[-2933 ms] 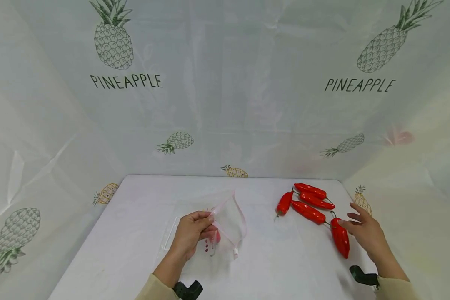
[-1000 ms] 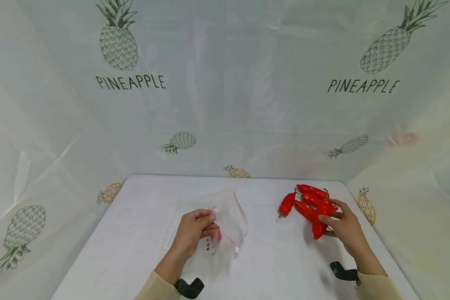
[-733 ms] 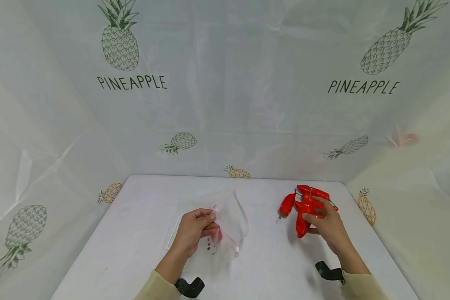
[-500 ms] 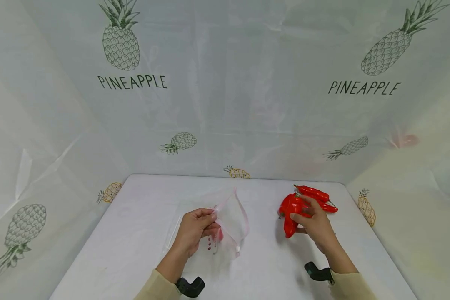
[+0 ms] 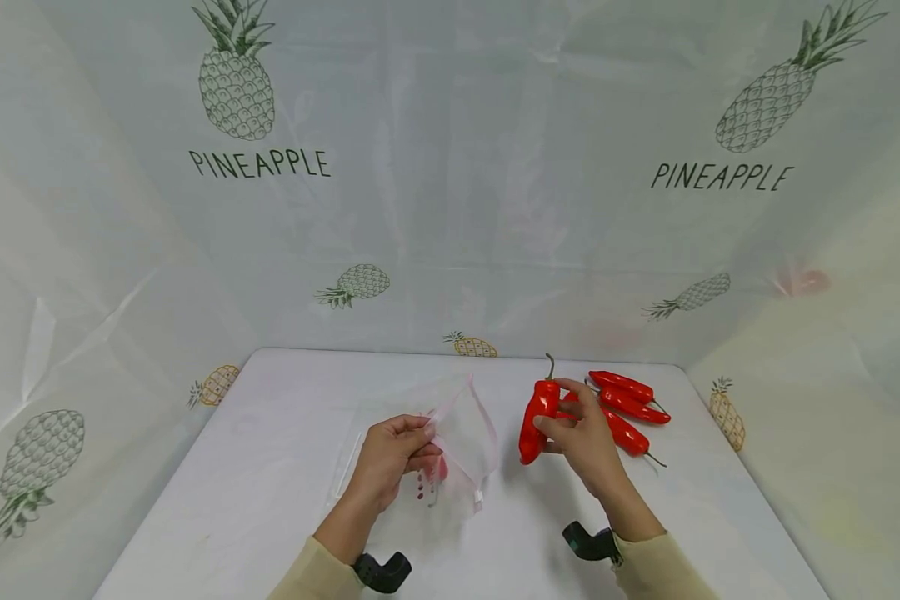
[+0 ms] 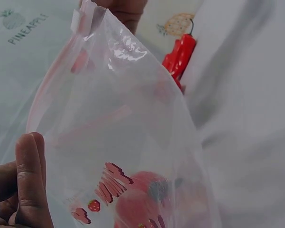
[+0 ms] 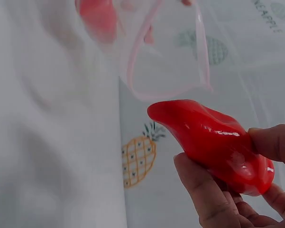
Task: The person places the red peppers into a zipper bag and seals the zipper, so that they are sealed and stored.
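My left hand (image 5: 393,458) pinches the rim of a clear zip bag (image 5: 461,433) with a pink edge, and the bag's mouth gapes toward the right. Red strawberry prints mark the bag; a reddish shape (image 6: 142,194) shows through its film in the left wrist view. Just right of the bag's mouth, my right hand (image 5: 585,429) grips a glossy red chili pepper (image 5: 537,421) above the table, stem up and tip down. In the right wrist view the thumb and fingers hold this pepper (image 7: 208,142), its tip toward the pink-edged opening. The two do not touch.
Several more red chili peppers (image 5: 630,404) lie at the table's back right, one partly behind my right hand. A white table (image 5: 270,442) lies beneath everything. Pineapple-printed sheeting (image 5: 480,208) stands behind and at both sides.
My right hand has taken hold of the nearest red chili pepper, lifted it and carried it left across the others toward the bag. My left hand and the bag have stayed almost still.
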{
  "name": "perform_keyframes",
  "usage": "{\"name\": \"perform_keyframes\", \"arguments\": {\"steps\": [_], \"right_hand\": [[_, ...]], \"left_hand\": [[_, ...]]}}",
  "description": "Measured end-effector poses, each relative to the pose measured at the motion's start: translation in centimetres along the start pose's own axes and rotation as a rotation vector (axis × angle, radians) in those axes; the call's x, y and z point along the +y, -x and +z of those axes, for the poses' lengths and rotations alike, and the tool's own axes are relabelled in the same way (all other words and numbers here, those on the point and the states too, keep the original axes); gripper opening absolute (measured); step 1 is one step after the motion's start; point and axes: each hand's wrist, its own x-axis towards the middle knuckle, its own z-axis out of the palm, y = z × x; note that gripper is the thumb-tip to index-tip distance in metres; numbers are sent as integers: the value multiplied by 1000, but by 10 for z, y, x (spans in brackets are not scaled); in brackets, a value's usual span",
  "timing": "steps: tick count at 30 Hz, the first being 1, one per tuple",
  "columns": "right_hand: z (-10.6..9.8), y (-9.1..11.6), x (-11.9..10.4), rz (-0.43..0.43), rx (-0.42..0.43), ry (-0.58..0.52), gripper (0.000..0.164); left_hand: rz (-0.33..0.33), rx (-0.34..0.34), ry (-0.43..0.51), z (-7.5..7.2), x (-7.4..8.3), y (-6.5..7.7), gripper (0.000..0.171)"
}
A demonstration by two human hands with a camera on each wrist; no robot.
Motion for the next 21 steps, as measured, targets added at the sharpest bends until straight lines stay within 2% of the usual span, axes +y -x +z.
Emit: {"name": "perform_keyframes", "arguments": {"steps": [12,15,21], "right_hand": [[46,7,-9,-22,-52,-110,73],[56,10,-7,-43,-66,-83,71],[70,16,-3,-96,-67,76,66]], "left_hand": [[-2,-4,-13,7,-1,-1,33],[-1,-3,-31,9,0,0,32],[9,-1,-39,12,1,0,33]]}}
